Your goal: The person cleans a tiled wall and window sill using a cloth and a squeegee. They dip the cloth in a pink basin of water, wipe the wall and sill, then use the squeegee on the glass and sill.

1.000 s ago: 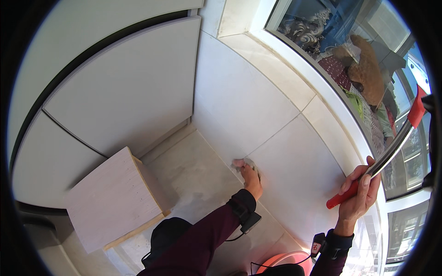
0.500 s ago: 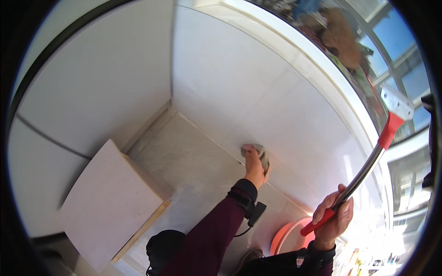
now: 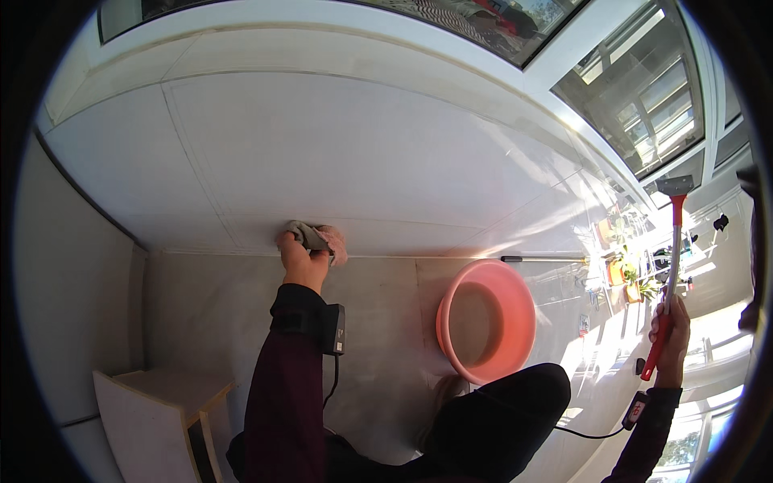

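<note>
White tiles cover the wall [image 3: 362,153] in front of us, and grey tiles cover the floor [image 3: 201,314] below it. Above the wall we see big windows [image 3: 636,97] with strong sunlight, which falls on the right part of the floor.

Our left hand [image 3: 302,256] is stretched forward to the place where the wall meets the floor. Its fingers are closed around a grey cloth [image 3: 316,237] and press it against the lowest row of wall tiles. The cloth is bunched, and a part of it looks a little pink at the right side of the hand. On the left wrist we see a dark strap with a small black box [image 3: 336,328], and a thin cable hangs from it.

Our right hand [image 3: 670,338] is far to the right, well apart from the cloth. It is wrapped tightly around the red handle of a scraper [image 3: 670,274]. This tool stands almost upright, with its flat metal head at the top, in the air.

Between our two arms a round pink basin [image 3: 519,322] rests on the floor, near the wall, and we see its inside. Our dark knee [image 3: 499,419] is just below it. At the lower left a small pale wooden stool [image 3: 161,402] stands on the floor, close to the side wall.
</note>
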Motion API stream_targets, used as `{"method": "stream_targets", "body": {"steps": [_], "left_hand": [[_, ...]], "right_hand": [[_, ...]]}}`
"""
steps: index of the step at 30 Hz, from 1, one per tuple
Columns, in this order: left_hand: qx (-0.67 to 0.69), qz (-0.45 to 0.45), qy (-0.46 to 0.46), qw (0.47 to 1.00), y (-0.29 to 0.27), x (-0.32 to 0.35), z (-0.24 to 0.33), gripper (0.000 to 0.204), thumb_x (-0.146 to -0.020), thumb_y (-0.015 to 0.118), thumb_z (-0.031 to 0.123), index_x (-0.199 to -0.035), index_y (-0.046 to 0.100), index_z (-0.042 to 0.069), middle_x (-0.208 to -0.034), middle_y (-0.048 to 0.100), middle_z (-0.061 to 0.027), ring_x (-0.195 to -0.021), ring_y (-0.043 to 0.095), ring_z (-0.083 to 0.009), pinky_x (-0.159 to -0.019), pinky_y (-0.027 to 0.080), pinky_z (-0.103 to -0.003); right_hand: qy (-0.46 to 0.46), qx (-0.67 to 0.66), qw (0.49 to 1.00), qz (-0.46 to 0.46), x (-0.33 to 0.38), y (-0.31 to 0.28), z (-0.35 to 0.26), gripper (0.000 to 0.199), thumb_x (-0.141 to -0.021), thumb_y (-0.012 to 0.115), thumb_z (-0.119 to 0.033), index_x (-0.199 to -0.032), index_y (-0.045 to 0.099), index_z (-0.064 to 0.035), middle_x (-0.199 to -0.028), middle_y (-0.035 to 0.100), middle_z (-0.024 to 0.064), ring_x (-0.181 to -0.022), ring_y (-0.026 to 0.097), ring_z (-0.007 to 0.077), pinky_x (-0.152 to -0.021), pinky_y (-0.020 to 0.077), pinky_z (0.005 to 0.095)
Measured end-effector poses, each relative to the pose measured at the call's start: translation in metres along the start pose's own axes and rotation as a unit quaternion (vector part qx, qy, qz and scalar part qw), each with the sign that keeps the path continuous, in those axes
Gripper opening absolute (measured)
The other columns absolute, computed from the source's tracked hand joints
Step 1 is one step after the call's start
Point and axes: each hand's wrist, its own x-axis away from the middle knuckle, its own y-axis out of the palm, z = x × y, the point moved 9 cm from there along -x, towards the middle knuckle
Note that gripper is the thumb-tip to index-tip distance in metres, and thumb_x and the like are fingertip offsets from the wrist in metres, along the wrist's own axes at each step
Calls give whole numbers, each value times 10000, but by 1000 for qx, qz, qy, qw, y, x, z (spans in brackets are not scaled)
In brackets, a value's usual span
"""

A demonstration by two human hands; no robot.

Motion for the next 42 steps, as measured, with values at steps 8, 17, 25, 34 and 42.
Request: {"method": "stream_targets", "body": {"steps": [8, 17, 25, 34, 42], "left_hand": [[-61, -14, 18, 998, -2, 2, -30, 339, -1130, 515, 316, -1338, 565, 53, -1390, 560, -98, -1207, 596, -271, -1033, 561, -483], [-143, -32, -2, 989, -12, -24, -92, 341, -1110, 508, 332, -1304, 611, 72, -1338, 628, -82, -1221, 621, -272, -1059, 556, -467], [-180, -70, -82, 978, -12, -15, -164, 341, -1099, 490, 367, -1229, 641, 89, -1230, 656, -77, -1124, 642, -270, -956, 578, -451], [-136, -107, -74, 982, 25, 21, -226, 445, -1122, 473, 426, -1326, 644, 69, -1345, 670, -110, -1256, 624, -314, -1113, 516, -501], [-219, -237, -130, 937, 144, 169, -272, 483, -1190, 355, 423, -1476, 565, 95, -1552, 590, -87, -1443, 555, -280, -1215, 454, -512]], "right_hand": [[171, -34, 974, 147, -67, -191, 254, 278, -1116, 581, -343, -1063, 621, -73, -839, 615, 24, -607, 582, 117, -470, 476, 272], [-101, -348, 928, 87, -249, -195, 147, 312, -1157, 532, -269, -1182, 653, 17, -887, 601, 49, -758, 568, 157, -702, 527, 260], [-272, -111, 913, 283, -215, -259, -16, 376, -1120, 651, -319, -1253, 699, 29, -961, 739, 94, -831, 687, 163, -755, 580, 301], [-57, 294, 924, 239, -54, -341, 228, 433, -1122, 619, -232, -1520, 606, -62, -942, 613, 15, -716, 539, 94, -623, 474, 282], [54, 372, 922, 89, 143, -179, 479, 417, -987, 722, -55, -1396, 647, -29, -1095, 660, 183, -970, 693, 373, -851, 568, 474]]}}
